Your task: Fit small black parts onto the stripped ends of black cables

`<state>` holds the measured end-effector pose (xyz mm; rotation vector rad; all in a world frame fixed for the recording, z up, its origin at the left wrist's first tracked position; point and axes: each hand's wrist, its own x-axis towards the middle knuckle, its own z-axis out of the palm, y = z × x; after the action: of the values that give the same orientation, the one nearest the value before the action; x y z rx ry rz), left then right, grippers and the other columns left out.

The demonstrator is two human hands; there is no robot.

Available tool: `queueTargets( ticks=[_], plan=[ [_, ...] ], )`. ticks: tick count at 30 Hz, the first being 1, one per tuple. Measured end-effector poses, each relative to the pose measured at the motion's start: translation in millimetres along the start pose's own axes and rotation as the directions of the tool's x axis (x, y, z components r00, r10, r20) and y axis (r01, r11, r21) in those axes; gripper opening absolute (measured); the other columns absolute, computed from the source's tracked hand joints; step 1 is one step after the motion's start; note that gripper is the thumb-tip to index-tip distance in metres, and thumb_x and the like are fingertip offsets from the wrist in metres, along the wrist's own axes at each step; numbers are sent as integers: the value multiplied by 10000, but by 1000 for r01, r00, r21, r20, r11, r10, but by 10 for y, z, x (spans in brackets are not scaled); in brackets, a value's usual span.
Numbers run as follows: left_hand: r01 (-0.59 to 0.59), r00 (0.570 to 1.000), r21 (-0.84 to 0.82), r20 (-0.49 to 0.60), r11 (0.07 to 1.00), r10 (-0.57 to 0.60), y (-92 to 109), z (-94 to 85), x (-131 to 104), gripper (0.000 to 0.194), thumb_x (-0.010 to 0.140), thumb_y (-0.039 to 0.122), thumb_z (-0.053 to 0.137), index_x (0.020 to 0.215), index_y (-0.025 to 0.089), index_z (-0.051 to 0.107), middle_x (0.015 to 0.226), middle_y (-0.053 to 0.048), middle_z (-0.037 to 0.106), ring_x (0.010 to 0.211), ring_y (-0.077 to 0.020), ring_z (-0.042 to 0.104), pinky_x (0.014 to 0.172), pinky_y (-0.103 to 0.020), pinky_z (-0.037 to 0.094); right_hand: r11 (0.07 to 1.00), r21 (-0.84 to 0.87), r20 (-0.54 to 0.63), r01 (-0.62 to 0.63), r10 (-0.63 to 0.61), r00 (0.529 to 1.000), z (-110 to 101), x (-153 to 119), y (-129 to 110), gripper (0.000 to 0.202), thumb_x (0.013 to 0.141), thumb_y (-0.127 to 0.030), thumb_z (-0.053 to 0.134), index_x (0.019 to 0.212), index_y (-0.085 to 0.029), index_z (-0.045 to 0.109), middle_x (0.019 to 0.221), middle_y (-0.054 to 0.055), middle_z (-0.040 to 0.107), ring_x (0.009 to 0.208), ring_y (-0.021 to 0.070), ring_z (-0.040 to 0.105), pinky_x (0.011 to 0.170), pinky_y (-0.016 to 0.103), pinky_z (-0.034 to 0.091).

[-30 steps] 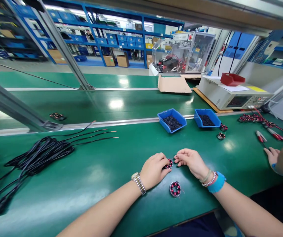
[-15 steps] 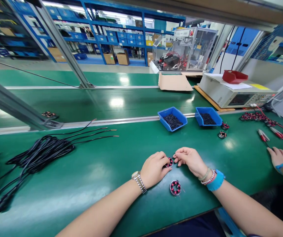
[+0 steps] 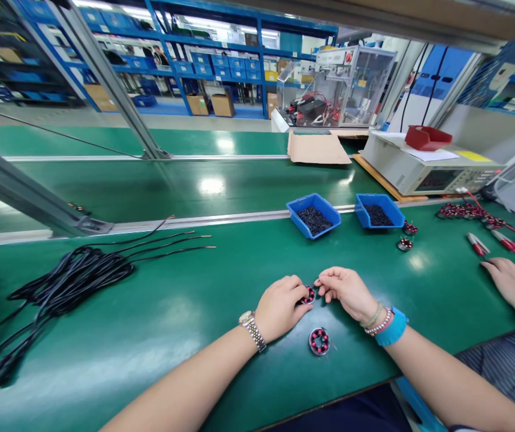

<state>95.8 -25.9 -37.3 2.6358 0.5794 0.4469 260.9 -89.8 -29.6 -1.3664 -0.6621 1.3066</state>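
Red-wound ring: a small round coil part (image 3: 309, 295) sat pinched between the two hands, just above the surface.
Left hand (image 3: 279, 308): fingers curled, fingertips closed on the ring's left side; a metal watch (image 3: 252, 330) on the wrist.
Right hand (image 3: 347, 291): thumb and forefinger pinched at the ring's right edge; a blue band (image 3: 392, 329) on the wrist.
Second ring (image 3: 319, 341): lay flat just below the hands, untouched.
Blue bins (image 3: 313, 215): two, beyond the hands, holding dark small parts.
Black cables (image 3: 68, 282): heaped well left of the left hand.
Co-worker's hand (image 3: 511, 282): rested flat on the green surface (image 3: 194, 300), far right.
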Motion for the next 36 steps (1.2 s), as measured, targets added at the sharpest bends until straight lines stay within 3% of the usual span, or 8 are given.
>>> queueTargets(
  ticks=[11,15,20,22,25,28,30,36],
  plan=[
    [-4,1000,-31,-1,1000,4,-9,-13,1,183,784,361,533,816,189,589,863,-41,565,810,-165,514,733,-310,434,998,-60,28,13,-12,1000,7,22,16,195,659,-299,649,700,-124,575,626,32,614,484,70,529,406,165,405],
    [13,1000,-110,-7,994,-14,-14,-20,-3,163,775,314,556,876,190,583,895,-41,595,846,-173,520,764,-319,436,949,-315,96,4,27,995,-27,4,-27,177,704,-310,591,706,-133,581,507,-18,547,374,48,446,357,158,335],
    [91,995,-225,-17,970,-97,-50,-18,1,264,727,268,616,976,210,548,934,-27,621,876,-173,538,785,-319,444,772,-620,196,139,-19,980,-118,-17,-87,149,745,-286,527,716,-158,598,509,-30,528,377,53,419,381,175,317],
    [105,994,-246,-12,963,-111,-60,-20,6,276,713,261,629,972,213,548,931,-24,623,873,-173,546,783,-317,446,694,-671,245,259,-122,962,-120,5,-86,138,755,-255,507,706,-166,600,543,-17,548,437,72,452,434,191,354],
    [98,994,-262,-12,960,-105,-65,-32,10,266,710,248,633,960,215,548,908,-16,624,861,-170,549,776,-308,444,509,-734,333,450,-309,891,-81,59,-62,128,753,-191,493,676,-173,595,628,7,572,555,100,489,531,217,388],
    [102,994,-253,-6,962,-107,-66,-48,7,262,709,237,636,954,217,545,889,-9,622,841,-169,550,761,-300,444,370,-757,401,539,-389,829,-39,83,-27,142,769,-158,470,696,-180,590,668,19,563,606,115,491,580,236,393],
    [109,994,-245,-1,963,-112,-67,-52,7,267,706,234,640,954,217,542,882,-7,621,835,-169,550,753,-295,443,344,-739,444,579,-397,803,-24,61,-3,159,795,-158,449,745,-184,598,707,32,573,653,128,509,624,250,409],
    [103,994,-193,-4,976,-105,-41,-27,25,226,720,237,627,928,199,546,866,-13,622,832,-169,545,750,-291,440,382,-659,505,648,-414,757,-36,-73,7,247,821,-132,395,921,-183,616,860,79,598,805,164,536,739,301,436]
  ],
)
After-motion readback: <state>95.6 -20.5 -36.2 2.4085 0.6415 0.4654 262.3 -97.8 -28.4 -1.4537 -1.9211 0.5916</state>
